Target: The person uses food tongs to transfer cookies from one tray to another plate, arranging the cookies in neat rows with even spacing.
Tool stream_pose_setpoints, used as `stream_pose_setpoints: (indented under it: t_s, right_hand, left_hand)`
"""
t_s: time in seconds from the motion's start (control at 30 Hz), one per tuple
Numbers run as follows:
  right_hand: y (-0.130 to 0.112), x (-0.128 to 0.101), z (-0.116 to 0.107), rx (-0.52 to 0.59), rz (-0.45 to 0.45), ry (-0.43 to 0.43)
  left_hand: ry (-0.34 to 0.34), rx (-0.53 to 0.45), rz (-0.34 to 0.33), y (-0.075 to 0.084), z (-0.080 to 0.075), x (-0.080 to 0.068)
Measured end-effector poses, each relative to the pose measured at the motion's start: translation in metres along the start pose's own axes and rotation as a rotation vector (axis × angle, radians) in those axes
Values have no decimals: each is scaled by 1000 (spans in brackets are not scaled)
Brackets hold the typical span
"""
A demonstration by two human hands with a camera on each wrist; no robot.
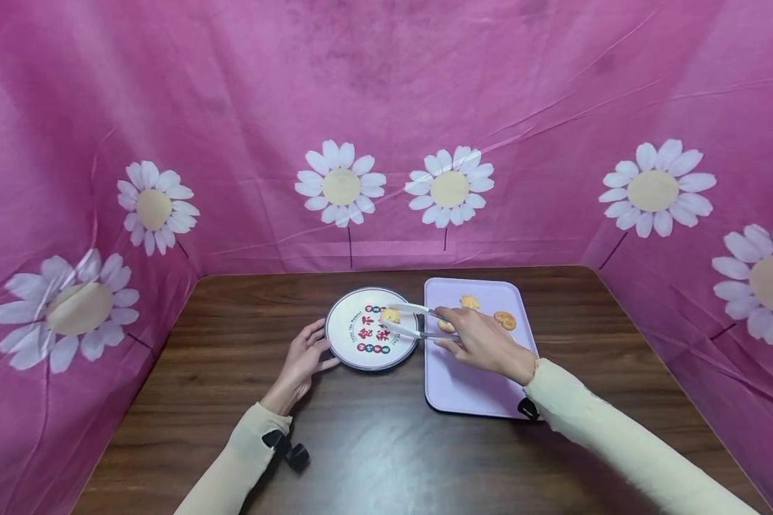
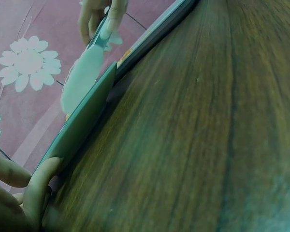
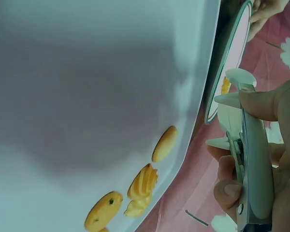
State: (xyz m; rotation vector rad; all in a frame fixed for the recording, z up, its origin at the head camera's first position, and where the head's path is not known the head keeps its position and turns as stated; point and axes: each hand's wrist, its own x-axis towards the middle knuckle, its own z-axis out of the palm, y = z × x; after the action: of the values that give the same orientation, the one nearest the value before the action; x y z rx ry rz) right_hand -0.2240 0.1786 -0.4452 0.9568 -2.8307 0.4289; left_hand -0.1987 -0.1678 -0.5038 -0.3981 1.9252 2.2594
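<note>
The cookie (image 1: 390, 315) sat pinched between the tips of the tongs (image 1: 412, 321), just over the upper right part of the round plate (image 1: 354, 353), near the middle of the head view. In the right wrist view only a sliver of it (image 3: 225, 86) showed at the plate's edge (image 3: 223, 63), in the upper right of the frame. The right hand (image 1: 483, 340) gripped the tongs with its fingers curled round the two arms, squeezing them toward each other; the right wrist view showed the thumb (image 3: 261, 104) pressed on the upper arm and the tongs (image 3: 253, 159) running through the grasp.

The left hand (image 1: 303, 360) lay on the table (image 1: 373, 443) at the plate's lower left edge, fingers relaxed and nearly straight, touching the rim. In the left wrist view its fingertips (image 2: 41, 186) rested against the plate's edge (image 2: 82, 121) in the lower left of the frame.

Just right of the plate lay a lilac tray (image 1: 464, 390), with the right hand hovering over its upper half. Three more cookies were visible on it in the head view: one (image 1: 469, 302) near the top, one (image 1: 505, 320) further right, and one (image 1: 446, 327) partly hidden by the fingers. The tray (image 3: 87, 72) filled most of the right wrist view, its cookies (image 3: 144, 183) gathered toward the bottom.

Behind the dark wooden table hung a pink cloth (image 1: 232, 107) printed with white daisies, filling the upper half of the head view and wrapping round both sides.
</note>
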Motion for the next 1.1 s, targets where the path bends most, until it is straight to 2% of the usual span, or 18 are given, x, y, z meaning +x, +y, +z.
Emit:
stream_pose_setpoints:
  t_s: [0.43, 0.7, 1.1]
  right_hand:
    - [-6, 25, 13, 22, -72, 1]
    - [-12, 41, 15, -31, -80, -28]
    - [-15, 65, 19, -20, -94, -80]
  left_hand:
    - [-15, -4, 17, 3, 1, 2]
    - [9, -1, 9, 1, 3, 3]
    - [9, -10, 4, 3, 6, 6]
